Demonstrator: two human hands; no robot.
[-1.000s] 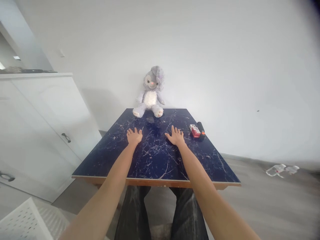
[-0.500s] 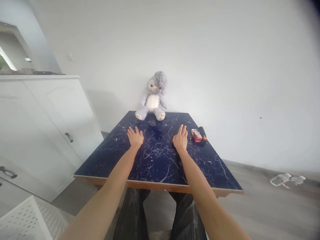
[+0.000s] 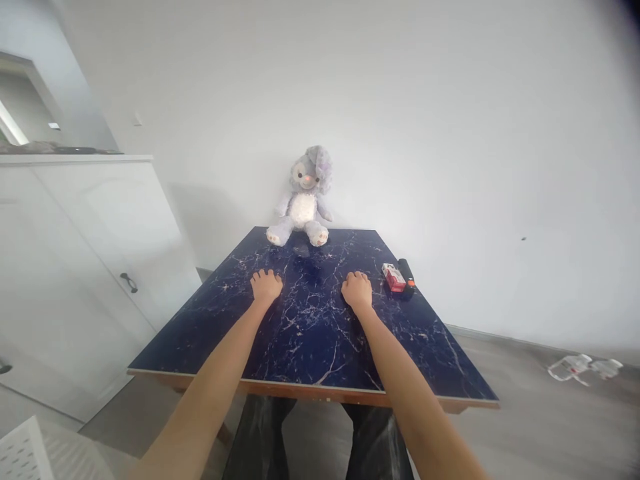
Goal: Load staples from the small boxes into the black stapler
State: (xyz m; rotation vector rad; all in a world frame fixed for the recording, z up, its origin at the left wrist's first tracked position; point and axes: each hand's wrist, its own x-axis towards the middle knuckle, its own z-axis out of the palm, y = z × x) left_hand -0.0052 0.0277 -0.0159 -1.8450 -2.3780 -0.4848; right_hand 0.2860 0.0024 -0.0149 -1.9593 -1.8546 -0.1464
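My left hand (image 3: 267, 287) rests on the blue marbled table (image 3: 310, 340), its fingers curled in and nothing seen in them. Across from it, my right hand (image 3: 357, 291) is also closed into a loose fist on the tabletop, with no object showing. Both have the palm side down, so the undersides are hidden. Nearest my right hand is a small red and white box (image 3: 394, 277). Beside that box lies a black cylindrical item (image 3: 406, 273) with an orange band. A grey-lilac plush toy (image 3: 303, 200) with a white belly sits at the table's far edge.
The wall (image 3: 450, 167) stands behind the table. A white cabinet (image 3: 100, 253) is to the left, and a white perforated basket (image 3: 25, 453) is at the lower left. Clear plastic bottles (image 3: 575, 365) lie on the floor at right.
The fingers of both hands have curled in from being stretched out, and the hands sit slightly nearer to me. The view has shifted a little; the toy, box and black item stay in place.
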